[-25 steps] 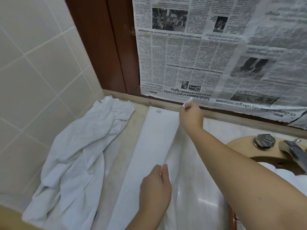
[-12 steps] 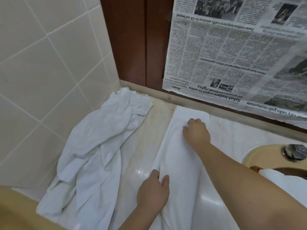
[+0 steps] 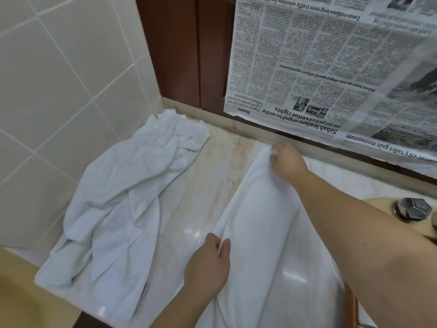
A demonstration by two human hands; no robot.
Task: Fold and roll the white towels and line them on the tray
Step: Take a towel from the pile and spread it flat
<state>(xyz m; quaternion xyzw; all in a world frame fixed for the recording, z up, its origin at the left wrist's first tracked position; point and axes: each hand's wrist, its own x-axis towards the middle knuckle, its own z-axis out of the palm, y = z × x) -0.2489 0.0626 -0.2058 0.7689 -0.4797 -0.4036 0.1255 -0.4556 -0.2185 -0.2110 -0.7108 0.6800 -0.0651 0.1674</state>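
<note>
A white towel (image 3: 264,223) is laid out as a long, narrow strip on the pale marble counter (image 3: 208,185), its long axis running from the near edge, by the person, away toward the wooden ledge at the back, slanted slightly rightward at its far end. The middle of the strip is puffed up rather than flat, so the lengthwise fold is judged to be in hand and not yet pressed down. The far end is pinched between the curled fingers of the right hand (image 3: 287,160), just beside the ledge, while the left long edge is held nearer the person by the left hand (image 3: 208,266), the thumb lying on top of the cloth and the fingers tucked at its edge. For the next move, the strip would need to be flattened and its edges squared, after which rolling from one short end along the long axis could be begun. To the left, apart from the strip, a crumpled heap of towels (image 3: 118,209) is left lying against the tiled wall (image 3: 59,91). A newspaper (image 3: 331,67) is hung above the ledge, and a tap handle (image 3: 412,208) is seen at the right. No tray can be made out.
</note>
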